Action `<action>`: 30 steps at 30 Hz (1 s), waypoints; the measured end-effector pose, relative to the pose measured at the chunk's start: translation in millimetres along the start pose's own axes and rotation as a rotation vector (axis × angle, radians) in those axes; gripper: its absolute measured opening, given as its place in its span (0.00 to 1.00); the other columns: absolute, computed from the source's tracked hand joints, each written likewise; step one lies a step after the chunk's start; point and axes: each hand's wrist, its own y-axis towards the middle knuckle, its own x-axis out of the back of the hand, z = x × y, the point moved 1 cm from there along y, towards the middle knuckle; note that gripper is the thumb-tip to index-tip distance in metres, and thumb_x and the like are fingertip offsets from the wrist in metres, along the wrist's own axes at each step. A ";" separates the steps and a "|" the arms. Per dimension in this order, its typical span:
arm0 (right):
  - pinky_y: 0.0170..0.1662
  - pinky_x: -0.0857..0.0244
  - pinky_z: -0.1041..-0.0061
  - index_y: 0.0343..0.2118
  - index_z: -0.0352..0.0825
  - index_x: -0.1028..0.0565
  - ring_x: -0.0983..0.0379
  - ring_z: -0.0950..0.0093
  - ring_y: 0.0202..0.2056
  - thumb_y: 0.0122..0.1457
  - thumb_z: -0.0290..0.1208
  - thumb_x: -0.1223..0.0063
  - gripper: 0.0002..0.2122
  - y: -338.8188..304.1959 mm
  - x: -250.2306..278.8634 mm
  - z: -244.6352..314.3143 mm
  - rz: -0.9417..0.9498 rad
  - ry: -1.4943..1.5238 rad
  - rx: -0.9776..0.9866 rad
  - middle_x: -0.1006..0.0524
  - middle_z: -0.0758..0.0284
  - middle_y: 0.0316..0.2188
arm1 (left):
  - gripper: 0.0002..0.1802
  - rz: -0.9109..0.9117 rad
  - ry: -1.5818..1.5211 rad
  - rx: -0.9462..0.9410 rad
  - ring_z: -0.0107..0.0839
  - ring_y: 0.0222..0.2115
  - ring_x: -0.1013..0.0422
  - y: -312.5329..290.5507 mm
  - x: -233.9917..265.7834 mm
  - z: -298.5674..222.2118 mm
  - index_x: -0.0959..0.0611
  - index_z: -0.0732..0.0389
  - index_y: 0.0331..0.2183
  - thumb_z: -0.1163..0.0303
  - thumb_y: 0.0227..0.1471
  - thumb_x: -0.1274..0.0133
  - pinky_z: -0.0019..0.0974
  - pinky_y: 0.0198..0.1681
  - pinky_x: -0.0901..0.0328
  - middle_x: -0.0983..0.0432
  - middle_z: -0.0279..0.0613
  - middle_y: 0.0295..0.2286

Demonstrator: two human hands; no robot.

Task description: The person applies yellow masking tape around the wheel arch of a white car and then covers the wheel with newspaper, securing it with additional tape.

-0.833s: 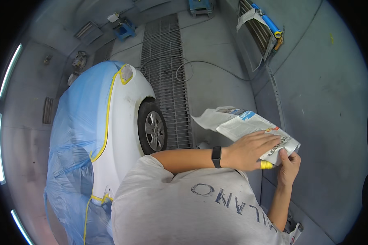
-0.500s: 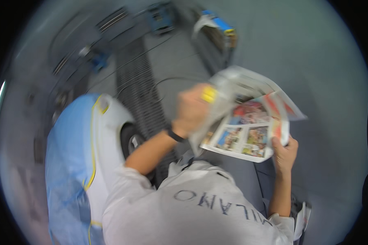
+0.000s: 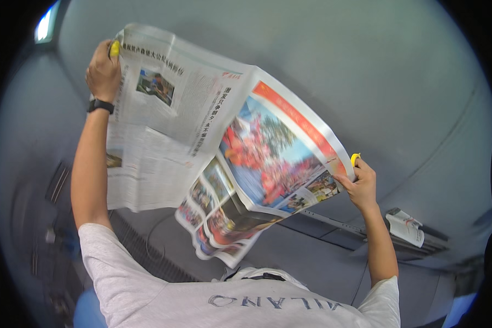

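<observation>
Newspaper hangs spread because its edges are held apart. Left hand clutches one; right hand pinches the other.

In front of you and to your right stretches a grey wall, with a bright rectangular light at the upper left. A narrow metal strip runs toward a slatted grille on your right, while a dark grating crosses the grey floor at your left.
</observation>
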 end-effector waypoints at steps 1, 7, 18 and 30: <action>0.27 0.41 0.70 0.30 0.30 0.16 0.34 0.70 0.24 0.48 0.35 0.25 0.14 0.4 0.1 -1.6 -0.011 -0.111 0.003 0.31 0.65 0.23 | 0.15 -0.036 -0.019 -0.022 0.52 0.41 0.20 18.1 -17.3 1.9 0.18 0.50 0.48 0.56 0.64 0.47 0.51 0.42 0.27 0.16 0.42 0.42; 0.28 0.39 0.67 0.26 0.29 0.18 0.32 0.67 0.25 0.47 0.35 0.25 0.14 -5.3 -49.8 15.8 -0.250 -0.198 -0.108 0.30 0.64 0.23 | 0.19 -0.283 -0.118 -0.195 0.49 0.40 0.19 162.7 -52.5 44.9 0.21 0.45 0.53 0.51 0.64 0.47 0.50 0.39 0.24 0.15 0.39 0.43; 0.46 0.29 0.61 0.49 0.36 0.20 0.24 0.56 0.42 0.55 0.15 0.45 0.18 77.9 -45.1 210.2 -0.595 -0.519 0.376 0.23 0.60 0.40 | 0.13 -0.262 -0.440 -0.345 0.38 0.42 0.27 98.4 21.8 -44.4 0.18 0.54 0.39 0.76 0.49 0.40 0.40 0.46 0.31 0.24 0.38 0.38; 0.51 0.26 0.67 0.31 0.36 0.22 0.24 0.68 0.48 0.49 0.24 0.40 0.05 235.9 -103.3 276.8 -0.135 -0.401 0.912 0.23 0.68 0.39 | 0.28 0.620 -1.220 -0.569 0.39 0.44 0.23 79.1 33.1 -93.5 0.20 0.58 0.56 0.77 0.51 0.43 0.40 0.54 0.35 0.17 0.43 0.41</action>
